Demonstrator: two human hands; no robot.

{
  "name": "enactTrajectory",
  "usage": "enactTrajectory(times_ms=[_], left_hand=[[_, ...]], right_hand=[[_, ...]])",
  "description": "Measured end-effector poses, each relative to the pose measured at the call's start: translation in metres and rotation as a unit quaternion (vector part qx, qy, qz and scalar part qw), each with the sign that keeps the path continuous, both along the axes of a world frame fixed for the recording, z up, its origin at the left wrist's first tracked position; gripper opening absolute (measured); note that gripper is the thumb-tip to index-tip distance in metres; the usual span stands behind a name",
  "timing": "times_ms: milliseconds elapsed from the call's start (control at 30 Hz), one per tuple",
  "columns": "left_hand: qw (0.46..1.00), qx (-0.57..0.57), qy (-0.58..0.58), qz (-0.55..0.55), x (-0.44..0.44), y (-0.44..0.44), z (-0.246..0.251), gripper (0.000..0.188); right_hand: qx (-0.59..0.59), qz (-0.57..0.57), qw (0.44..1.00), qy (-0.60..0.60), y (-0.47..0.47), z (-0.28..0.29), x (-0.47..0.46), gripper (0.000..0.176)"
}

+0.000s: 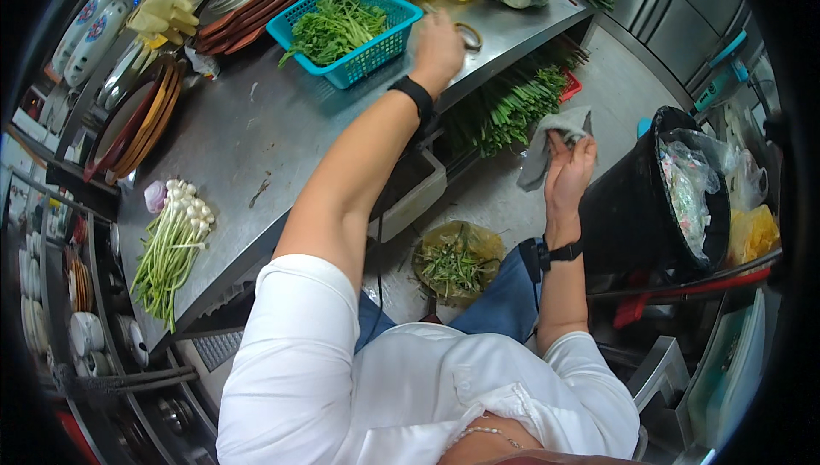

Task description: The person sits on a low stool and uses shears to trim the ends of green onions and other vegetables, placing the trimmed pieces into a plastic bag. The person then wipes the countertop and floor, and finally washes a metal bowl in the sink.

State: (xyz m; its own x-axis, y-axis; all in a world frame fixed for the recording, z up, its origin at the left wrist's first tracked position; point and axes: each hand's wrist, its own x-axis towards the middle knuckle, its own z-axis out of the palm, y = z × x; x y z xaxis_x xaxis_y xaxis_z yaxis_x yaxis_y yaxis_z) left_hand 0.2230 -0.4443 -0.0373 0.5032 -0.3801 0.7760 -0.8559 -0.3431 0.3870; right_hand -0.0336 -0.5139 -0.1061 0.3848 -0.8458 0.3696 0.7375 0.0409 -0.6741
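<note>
My left hand (pixel 439 45) is over the steel worktop (pixel 256 125), just right of a turquoise plastic basket (pixel 359 68) of leafy greens (pixel 339 26). Motion blurs its fingers, so whether they grip anything is unclear. A roll of tape (pixel 471 37) lies right beside that hand. Off the worktop's edge, my right hand (pixel 567 167) holds a grey cloth (pixel 541 157), which hangs behind the fingers. Each wrist wears a black band.
Below the worktop are bundled greens (pixel 512 113) and a pale bin (pixel 413 199). A yellow bag of trimmings (pixel 458 260) sits between my legs. At right stands a black trash bin (pixel 634 209). White-bulbed stalks (pixel 170 247), an onion (pixel 154 197) and stacked plates (pixel 141 119) occupy the worktop's left.
</note>
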Motion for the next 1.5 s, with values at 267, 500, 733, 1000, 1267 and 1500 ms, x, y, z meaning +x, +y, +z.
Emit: enactTrajectory(times_ms=[267, 500, 733, 1000, 1267, 1500], left_hand=[[0.818, 0.034, 0.511, -0.263, -0.152, 0.136, -0.013, 0.042], [0.769, -0.164, 0.577, -0.219, -0.148, 0.275, 0.033, 0.017], [0.972, -0.105, 0.206, 0.029, -0.108, 0.406, 0.059, 0.051], [0.905, 0.283, 0.244, 0.205, -0.048, 0.398, 0.001, 0.085], [0.872, 0.418, 0.227, 0.116, -0.018, 0.301, 0.014, 0.047], [0.936, 0.218, 0.268, 0.071, 0.044, 0.301, 0.049, 0.032]], right_hand=[[-0.037, 0.206, 0.974, 0.083, 0.130, -0.005, 0.002, 0.018], [-0.211, 0.338, 0.913, 0.085, 0.216, 0.014, 0.008, 0.037], [-0.180, 0.396, 0.873, 0.220, 0.216, -0.019, -0.004, 0.030], [-0.127, 0.415, 0.836, 0.336, 0.219, -0.074, -0.035, 0.022], [-0.091, 0.421, 0.829, 0.357, 0.226, -0.090, -0.042, 0.016], [-0.067, 0.400, 0.826, 0.391, 0.207, -0.102, -0.052, 0.017]])
